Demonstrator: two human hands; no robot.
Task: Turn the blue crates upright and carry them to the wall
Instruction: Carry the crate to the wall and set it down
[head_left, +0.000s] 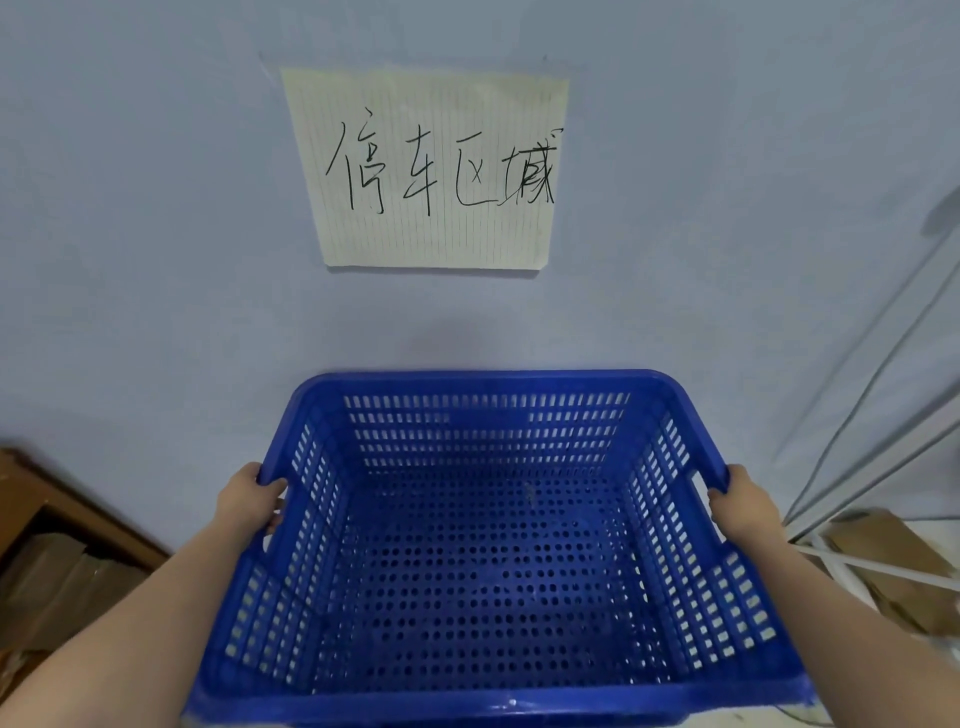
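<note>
Our left hand (254, 496) and right hand (745, 501) grip the side rims of the blue crate (483, 561) to keep it level, open side up, near the wall (156, 234).

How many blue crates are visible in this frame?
1. The blue crate is upright, gripped at its side handles by the left hand and right hand, facing the wall. Others may lie out of view.

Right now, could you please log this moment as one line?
blue perforated plastic crate: upright, empty | left hand, right hand: gripping rims | facing wall
</note>
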